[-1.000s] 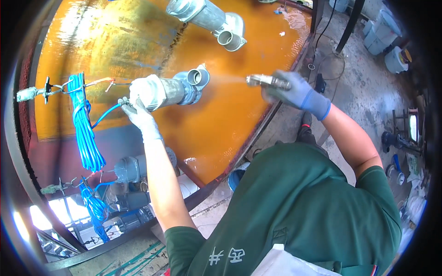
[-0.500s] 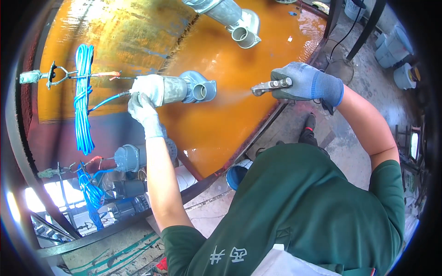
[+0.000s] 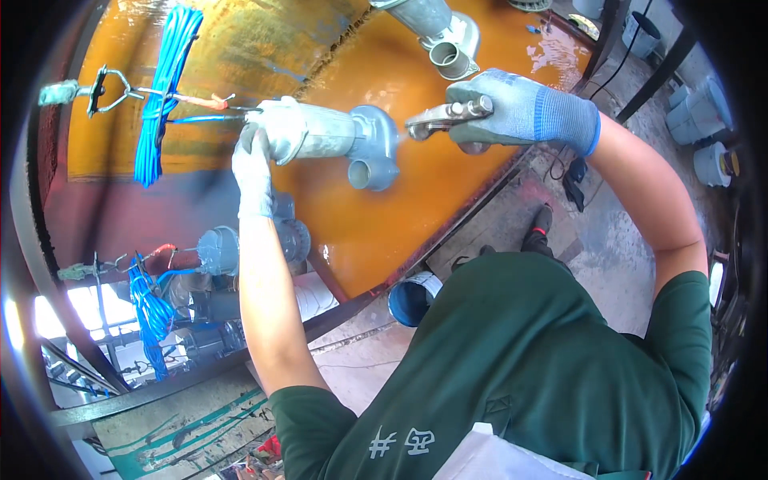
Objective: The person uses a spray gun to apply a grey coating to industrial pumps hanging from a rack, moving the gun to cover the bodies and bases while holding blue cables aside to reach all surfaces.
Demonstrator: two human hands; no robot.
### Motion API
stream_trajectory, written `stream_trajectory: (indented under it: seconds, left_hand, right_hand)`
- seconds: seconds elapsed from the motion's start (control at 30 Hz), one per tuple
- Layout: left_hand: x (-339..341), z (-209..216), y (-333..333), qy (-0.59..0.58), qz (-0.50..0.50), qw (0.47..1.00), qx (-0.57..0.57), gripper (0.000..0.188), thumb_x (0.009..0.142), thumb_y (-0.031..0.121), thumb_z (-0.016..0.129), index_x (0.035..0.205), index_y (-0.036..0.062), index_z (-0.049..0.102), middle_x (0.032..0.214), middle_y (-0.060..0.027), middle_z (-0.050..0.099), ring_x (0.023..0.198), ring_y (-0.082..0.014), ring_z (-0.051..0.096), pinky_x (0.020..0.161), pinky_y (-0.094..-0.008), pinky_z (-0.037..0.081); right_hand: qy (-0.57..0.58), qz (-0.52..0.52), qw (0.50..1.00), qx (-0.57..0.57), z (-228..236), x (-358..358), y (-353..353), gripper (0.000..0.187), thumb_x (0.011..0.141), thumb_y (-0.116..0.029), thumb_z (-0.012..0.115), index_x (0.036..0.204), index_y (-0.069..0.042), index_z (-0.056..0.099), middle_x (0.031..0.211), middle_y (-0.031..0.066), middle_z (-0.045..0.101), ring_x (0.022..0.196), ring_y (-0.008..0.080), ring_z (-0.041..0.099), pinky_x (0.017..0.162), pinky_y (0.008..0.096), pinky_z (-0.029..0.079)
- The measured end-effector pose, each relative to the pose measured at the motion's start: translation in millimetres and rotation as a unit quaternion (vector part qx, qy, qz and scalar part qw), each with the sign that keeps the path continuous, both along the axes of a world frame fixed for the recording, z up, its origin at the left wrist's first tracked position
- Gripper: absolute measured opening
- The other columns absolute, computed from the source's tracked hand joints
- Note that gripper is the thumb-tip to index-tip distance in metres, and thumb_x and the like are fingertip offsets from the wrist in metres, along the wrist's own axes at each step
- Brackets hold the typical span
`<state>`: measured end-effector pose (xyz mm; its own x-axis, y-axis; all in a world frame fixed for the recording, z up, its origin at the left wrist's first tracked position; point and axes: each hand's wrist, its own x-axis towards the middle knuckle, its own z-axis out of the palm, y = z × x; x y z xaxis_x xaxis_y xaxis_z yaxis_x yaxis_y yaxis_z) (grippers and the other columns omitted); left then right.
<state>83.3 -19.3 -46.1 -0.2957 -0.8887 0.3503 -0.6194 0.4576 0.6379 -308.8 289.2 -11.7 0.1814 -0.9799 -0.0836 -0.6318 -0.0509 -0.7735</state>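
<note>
My right hand (image 3: 516, 108), in a blue-grey work glove, is wrapped round a metal spray gun (image 3: 448, 117) whose nozzle points left. Just beyond the nozzle hangs a grey pump (image 3: 324, 134) with a rounded casing and a round outlet facing down toward me; part of its casing is painted blue-grey. My left hand (image 3: 254, 164), in a pale glove, grips the pump's left end, fingers partly hidden by it. A blue cable (image 3: 208, 119) runs from that end to a tied blue coil (image 3: 164, 100) beside the hook and chain (image 3: 116, 88).
An orange-stained, wet-looking surface (image 3: 384, 240) spreads behind the pump. Another pump (image 3: 424, 22) hangs at the top, and blue-grey pumps (image 3: 220, 250) with coiled cable hang at lower left. A blue bucket (image 3: 412, 298) stands by the frame edge; more buckets (image 3: 708, 164) are at right.
The pump has turned, so its outlet faces lower toward me. My right hand has brought the spray gun closer to the casing and higher. My left hand stays at the pump's end.
</note>
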Motion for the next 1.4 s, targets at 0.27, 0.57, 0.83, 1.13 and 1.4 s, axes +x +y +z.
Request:
stream_trajectory:
  seconds: [0.27,0.57,0.83,1.13,1.4]
  left_hand:
    - [-18.1,33.8,5.2,0.025,-0.06,0.988,0.138,0.039,0.096,0.02,0.081,0.125,-0.0029,0.069,0.111,-0.008,0.075,0.097,-0.0149,0.068,0.087,-0.0293,0.055]
    - [-17.7,35.1,-8.5,-0.006,-0.073,0.987,0.141,0.039,0.097,0.012,0.079,0.13,-0.0043,0.067,0.115,-0.0083,0.075,0.102,-0.0148,0.068,0.092,-0.0288,0.055]
    - [-2.2,28.9,-30.4,0.055,-0.105,0.975,0.188,0.041,0.095,0.005,0.073,0.133,-0.0072,0.065,0.121,-0.0122,0.072,0.106,-0.017,0.068,0.093,-0.0305,0.056]
    - [-14.9,49.5,-36.4,-0.142,-0.061,0.98,0.123,0.04,0.095,0.012,0.071,0.131,-0.005,0.07,0.12,-0.0099,0.075,0.104,-0.0179,0.069,0.093,-0.0317,0.055]
    - [-27.5,32.9,-20.7,-0.106,0.005,0.993,0.051,0.046,0.095,0.033,0.081,0.122,-0.0022,0.072,0.115,-0.0131,0.076,0.102,-0.0175,0.069,0.092,-0.033,0.054]
  right_hand:
    - [0.106,0.08,0.991,-0.027,56.6,28.3,-27.3,0.028,0.094,-0.034,0.069,0.09,-0.006,0.067,0.07,0.0071,0.072,0.07,0.0228,0.074,0.07,0.0383,0.058]
    - [0.228,0.155,0.961,0.019,75.5,58.2,-47.2,0.033,0.09,-0.035,0.075,0.109,-0.009,0.073,0.089,0.0175,0.074,0.093,0.0349,0.075,0.085,0.0469,0.058]
    - [0.122,0.164,0.977,0.052,42.2,45.9,-25.8,0.028,0.095,-0.033,0.069,0.107,-0.007,0.071,0.075,0.0067,0.076,0.074,0.022,0.076,0.074,0.0389,0.06]
    - [-0.066,0.017,0.997,-0.028,-43.5,61.1,-2.1,0.028,0.095,-0.035,0.071,0.101,-0.009,0.064,0.083,0.0111,0.076,0.083,0.031,0.076,0.079,0.0437,0.058]
    - [-0.012,-0.034,0.999,0.003,-57.4,38.7,24.8,0.026,0.094,-0.032,0.071,0.1,-0.007,0.066,0.081,0.0143,0.074,0.082,0.0339,0.075,0.075,0.046,0.057]
